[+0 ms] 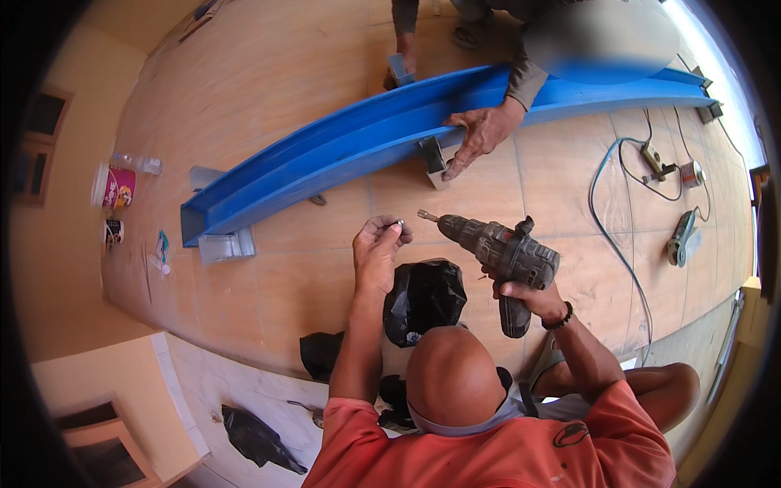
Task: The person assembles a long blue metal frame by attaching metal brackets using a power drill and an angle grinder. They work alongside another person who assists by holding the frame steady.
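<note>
My left hand is closed in a pinch on a small shiny screw, whose exact shape is too small to make out. In my right hand is a dark cordless drill, gripped by its handle. Its nut-driver bit points left toward the screw, with a gap between them. An opened black plastic bag sits below and between my hands; its contents are hidden. Beyond them a long blue steel beam lies across the floor.
A co-worker's hand rests at the beam by a metal block; the co-worker's other hand is behind the beam. A metal piece supports its left end. Cables, an angle grinder and a tub lie around.
</note>
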The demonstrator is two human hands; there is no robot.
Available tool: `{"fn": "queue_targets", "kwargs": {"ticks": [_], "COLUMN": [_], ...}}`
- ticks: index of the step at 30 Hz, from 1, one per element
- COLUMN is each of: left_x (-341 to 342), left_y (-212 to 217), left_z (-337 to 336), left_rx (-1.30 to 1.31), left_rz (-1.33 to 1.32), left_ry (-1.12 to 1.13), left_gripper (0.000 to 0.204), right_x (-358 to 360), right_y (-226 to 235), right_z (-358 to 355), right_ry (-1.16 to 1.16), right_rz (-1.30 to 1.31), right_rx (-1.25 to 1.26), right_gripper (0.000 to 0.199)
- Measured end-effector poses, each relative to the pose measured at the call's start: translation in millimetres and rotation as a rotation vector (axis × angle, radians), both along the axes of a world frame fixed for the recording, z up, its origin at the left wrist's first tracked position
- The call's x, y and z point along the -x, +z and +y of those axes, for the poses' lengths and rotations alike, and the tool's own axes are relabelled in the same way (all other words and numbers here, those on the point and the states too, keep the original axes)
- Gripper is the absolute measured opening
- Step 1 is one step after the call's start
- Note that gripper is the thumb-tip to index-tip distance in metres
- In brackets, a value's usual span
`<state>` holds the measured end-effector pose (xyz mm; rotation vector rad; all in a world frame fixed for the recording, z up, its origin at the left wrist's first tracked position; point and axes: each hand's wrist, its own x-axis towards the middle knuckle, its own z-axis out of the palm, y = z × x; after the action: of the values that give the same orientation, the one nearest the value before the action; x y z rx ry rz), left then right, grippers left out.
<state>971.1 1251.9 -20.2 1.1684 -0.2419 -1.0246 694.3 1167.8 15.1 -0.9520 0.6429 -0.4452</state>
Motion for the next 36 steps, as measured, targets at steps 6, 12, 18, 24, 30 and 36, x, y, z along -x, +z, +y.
{"fn": "queue_targets", "kwargs": {"ticks": [6, 12, 18, 24, 30, 36], "left_x": [16.3, 17.8, 11.3, 5.4, -2.7, -11.5], "left_y": [9.0, 15.2, 25.4, 35.2, 43.0, 55.5], "left_z": [-4.3, -6.0, -7.2, -5.6, -2.8, 1.5], "left_rx": [0.070, 0.139, 0.144, 0.090, 0.042, -0.004], "left_rz": [0.123, 0.132, 0.105, 0.043, -0.021, -0.175], "left_ry": [0.013, -0.044, -0.119, -0.214, -0.297, -0.417], "left_gripper": [0.011, 0.010, 0.008, 0.008, 0.006, 0.007], "right_x": [6.6, 5.7, 14.8, 12.6, 17.4, 21.5], "right_y": [-1.7, 7.5, -4.1, -3.5, -4.2, -2.0], "right_z": [9.8, 6.6, 7.5, 8.2, 4.9, -0.2], "right_ry": [-0.034, -0.017, -0.025, -0.016, -0.003, 0.029], "right_rz": [-0.047, -0.060, -0.077, -0.058, -0.037, -0.063], "right_rx": [-0.004, 0.013, -0.074, -0.105, -0.136, -0.118], "right_gripper": [0.082, 0.079, 0.067, 0.063, 0.067, 0.070]}}
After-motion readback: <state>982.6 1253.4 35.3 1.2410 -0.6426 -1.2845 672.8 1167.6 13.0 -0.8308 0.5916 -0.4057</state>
